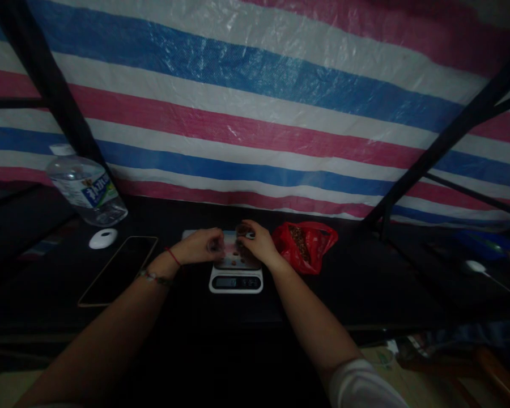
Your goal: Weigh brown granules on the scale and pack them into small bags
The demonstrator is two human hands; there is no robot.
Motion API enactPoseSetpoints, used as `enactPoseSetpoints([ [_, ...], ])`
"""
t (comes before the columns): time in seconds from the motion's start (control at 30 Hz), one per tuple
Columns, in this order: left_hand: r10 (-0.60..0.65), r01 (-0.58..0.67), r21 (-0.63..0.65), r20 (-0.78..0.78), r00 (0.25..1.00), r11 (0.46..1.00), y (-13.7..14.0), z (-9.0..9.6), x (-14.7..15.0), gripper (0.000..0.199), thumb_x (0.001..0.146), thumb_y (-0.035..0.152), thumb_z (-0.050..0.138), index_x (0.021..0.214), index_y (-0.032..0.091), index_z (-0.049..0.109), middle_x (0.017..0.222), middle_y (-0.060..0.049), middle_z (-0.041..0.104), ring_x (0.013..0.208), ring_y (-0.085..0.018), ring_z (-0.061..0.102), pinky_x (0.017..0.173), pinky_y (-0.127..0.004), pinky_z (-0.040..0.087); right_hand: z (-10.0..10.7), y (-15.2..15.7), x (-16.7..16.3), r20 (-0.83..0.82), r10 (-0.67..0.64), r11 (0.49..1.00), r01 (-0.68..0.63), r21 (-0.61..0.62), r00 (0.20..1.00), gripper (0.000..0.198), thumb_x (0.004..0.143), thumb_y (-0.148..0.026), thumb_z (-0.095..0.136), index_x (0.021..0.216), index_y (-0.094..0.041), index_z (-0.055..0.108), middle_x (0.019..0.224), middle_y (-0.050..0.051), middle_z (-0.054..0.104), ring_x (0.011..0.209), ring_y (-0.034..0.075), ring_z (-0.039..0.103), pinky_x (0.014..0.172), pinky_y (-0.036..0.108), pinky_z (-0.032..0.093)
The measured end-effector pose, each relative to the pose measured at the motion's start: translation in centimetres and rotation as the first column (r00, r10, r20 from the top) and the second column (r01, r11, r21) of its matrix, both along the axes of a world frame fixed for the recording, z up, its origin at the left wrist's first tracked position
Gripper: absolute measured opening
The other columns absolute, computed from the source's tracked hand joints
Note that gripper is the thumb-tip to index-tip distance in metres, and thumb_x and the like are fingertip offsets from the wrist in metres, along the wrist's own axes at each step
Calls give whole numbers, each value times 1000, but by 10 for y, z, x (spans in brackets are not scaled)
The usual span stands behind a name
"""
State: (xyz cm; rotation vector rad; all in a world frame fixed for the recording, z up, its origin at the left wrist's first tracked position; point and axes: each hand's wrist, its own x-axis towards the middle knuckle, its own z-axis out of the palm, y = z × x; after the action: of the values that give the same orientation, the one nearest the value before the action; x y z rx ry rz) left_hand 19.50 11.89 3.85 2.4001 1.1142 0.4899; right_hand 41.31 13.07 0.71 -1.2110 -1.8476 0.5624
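Currently, the L hand point(200, 245) at 10 o'clock on the scale point(236, 283) is holding a blurry clear item point(216, 247), fingers part-curled; the R hand point(258, 245) at 2 is gripping a small cup point(241, 230) likewise. Red bag point(317, 258) w/ brown bits point(299, 242) is sitting approx. 3 o'clock. Step's prob. handling bits over the scale; next move's calling for steady fingers.

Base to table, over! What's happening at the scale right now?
Left hand holding a clear object. Right hand holding a small clear container. Brown bits on the digital scale. Red plastic bag off right, seemingly not in the way.
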Motion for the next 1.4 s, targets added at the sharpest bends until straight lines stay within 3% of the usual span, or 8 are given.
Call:
enactPoseSetpoints([
  [0.2, -50, 51, 29, -47, 998, 998, 5, -11, 2, 11, 74, 29, 60, 79, 19, 61, 73, 1, 64, 65, -14, 59, 59, -23, 42, -8, 3, -3, 179, 22, 999, -30, 41, 984, 46, 72, -19, 69, 117, -18, 62, 115, 7, 66, 109, 20, 58, 98, 34, 43],
  [0.3, 73, -80, 100, 72, 995, 992, 7, -13, 2, 15, 79, 34, 59, 83, 20, 63, 77, 0, 66, 68, -14, 61, 62, -24, 45, 1, 1, 1, 188, 0, 996, -16, 84, 982, 49, 71, -23, 71, 119, -18, 60, 116, 8, 65, 112, 21, 56, 98, 36, 41],
  [0.4, 197, -240, 184, 225, 954, 953, 7, -10, 6, 20, 81, 37, 59, 90, 20, 65, 87, -2, 69, 78, -16, 63, 70, -26, 48, 19, -5, 12, 181, -3, 992, -19, 121, 983, 21, 78, -25, 66, 98, -17, 68, 99, 6, 67, 98, 19, 59, 90, 32, 44],
  [0.5, 226, -294, 245, 272, 935, 924, 9, -7, 17, 18, 83, 33, 60, 92, 20, 67, 90, -3, 69, 82, -17, 63, 75, -29, 50, 32, -11, 22, 259, 169, 979, -191, 63, 951, 9, 82, -21, 62, 78, -16, 69, 83, 3, 67, 82, 14, 61, 78, 26, 45],
  [0.6, 198, -271, 316, 244, 949, 909, 16, -10, 29, 13, 83, 27, 61, 91, 20, 68, 90, -4, 70, 87, -18, 63, 81, -31, 50, 35, -14, 26, 349, 352, 931, -362, -38, 868, 7, 81, -20, 65, 82, -17, 71, 87, 3, 68, 84, 14, 61, 78, 24, 43],
  [0.77, 129, -194, 392, 186, 974, 899, 28, -22, 38, 17, 86, 25, 58, 100, 19, 67, 99, -5, 69, 96, -20, 61, 87, -34, 48, 32, -15, 21, 465, 396, 913, -393, -110, 791, 18, 76, -26, 71, 92, -16, 70, 91, 5, 68, 83, 17, 60, 75, 27, 42],
  [1.03, 184, -224, 334, 148, 972, 916, 31, -25, 38, 41, 74, 33, 72, 110, 17, 61, 103, -8, 67, 98, -25, 60, 88, -39, 47, 32, -23, 9, 490, 436, 892, -435, -124, 754, 28, 71, -30, 76, 94, -16, 70, 95, 6, 66, 87, 18, 59, 77, 29, 44],
  [1.4, 258, -289, 185, 176, 950, 939, 25, -21, 28, 29, 74, 36, 70, 97, 20, 60, 97, -5, 68, 91, -22, 65, 79, -32, 49, 20, -23, 1, 513, 399, 902, -426, -70, 760, 20, 76, -23, 73, 94, -15, 72, 95, 8, 64, 91, 19, 59, 83, 29, 45],
])
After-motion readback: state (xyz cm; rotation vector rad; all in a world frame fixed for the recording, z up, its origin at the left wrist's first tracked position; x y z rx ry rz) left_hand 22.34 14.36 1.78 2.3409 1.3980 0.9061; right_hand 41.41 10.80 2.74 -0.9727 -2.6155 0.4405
